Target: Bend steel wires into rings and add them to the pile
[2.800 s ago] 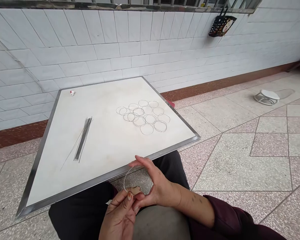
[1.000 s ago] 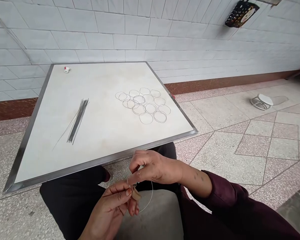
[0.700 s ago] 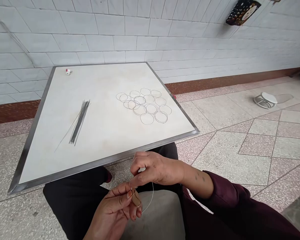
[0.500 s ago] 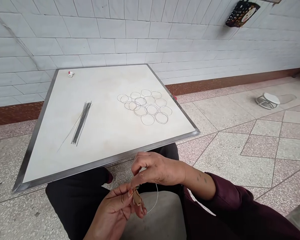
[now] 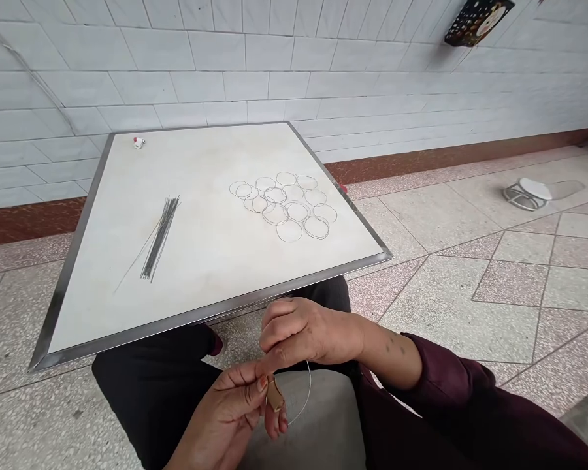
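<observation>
Over my lap my two hands meet with their fingertips together. A thin, pale wire (image 5: 309, 385) curves from under my right hand down to the lower fingers of my left hand. My left hand (image 5: 230, 408) is closed, its thumb and forefinger pinching the wire's end region. A brown band (image 5: 275, 395) is wrapped round one of its fingers. My right hand (image 5: 294, 336) is closed too, knuckles up, covering the part of the wire it grips. On the white table lie several thin wire rings (image 5: 298, 212), some overlapping, and a bundle of straight wires (image 5: 159, 240).
The table (image 5: 215, 274) has a metal edge (image 5: 215, 311) just beyond my hands. A small white and red object (image 5: 138, 143) lies at its far left corner. A white-topped stool (image 5: 532, 190) stands on the floor at right. A dark patterned bag (image 5: 479, 23) hangs on the tiled wall.
My right hand has shifted very slightly right, and my left hand has turned a little so the brown band shows more. The wire stays between both hands.
</observation>
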`<state>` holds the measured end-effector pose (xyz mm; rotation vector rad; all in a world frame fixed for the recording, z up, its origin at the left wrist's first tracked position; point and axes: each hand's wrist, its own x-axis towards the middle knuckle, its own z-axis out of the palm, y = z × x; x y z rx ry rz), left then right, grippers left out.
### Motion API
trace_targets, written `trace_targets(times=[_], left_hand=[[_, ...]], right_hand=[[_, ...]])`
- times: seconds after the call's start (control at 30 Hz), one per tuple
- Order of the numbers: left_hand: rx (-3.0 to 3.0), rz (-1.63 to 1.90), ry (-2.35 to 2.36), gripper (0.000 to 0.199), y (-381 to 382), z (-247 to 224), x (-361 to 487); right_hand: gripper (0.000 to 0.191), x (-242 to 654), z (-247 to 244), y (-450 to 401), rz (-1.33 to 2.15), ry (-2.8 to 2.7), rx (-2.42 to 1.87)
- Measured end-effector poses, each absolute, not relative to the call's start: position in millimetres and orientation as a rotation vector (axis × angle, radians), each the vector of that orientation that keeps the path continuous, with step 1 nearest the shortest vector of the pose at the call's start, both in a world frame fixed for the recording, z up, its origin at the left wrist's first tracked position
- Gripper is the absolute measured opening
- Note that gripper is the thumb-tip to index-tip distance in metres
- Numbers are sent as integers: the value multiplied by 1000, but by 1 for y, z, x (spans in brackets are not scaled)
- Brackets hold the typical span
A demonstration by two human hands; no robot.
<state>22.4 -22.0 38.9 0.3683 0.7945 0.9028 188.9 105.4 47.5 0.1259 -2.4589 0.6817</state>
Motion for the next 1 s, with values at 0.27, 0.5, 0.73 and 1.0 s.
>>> trace_targets(times=[0.27,0.5,0.73,1.0], left_hand=[[404,920,841,18,-17,44,20],[396,964,859,19,-17,41,22],[92,1255,891,11,-11,30,23],[69,1480,881,6,-1,26,26]], right_hand=[[25,189,46,110,690,-2415,50],[23,185,41,104,809,-2370,-25],[45,179,19,90,1559,-1634,-605],[37,157,4,65,2336,-948,-580]])
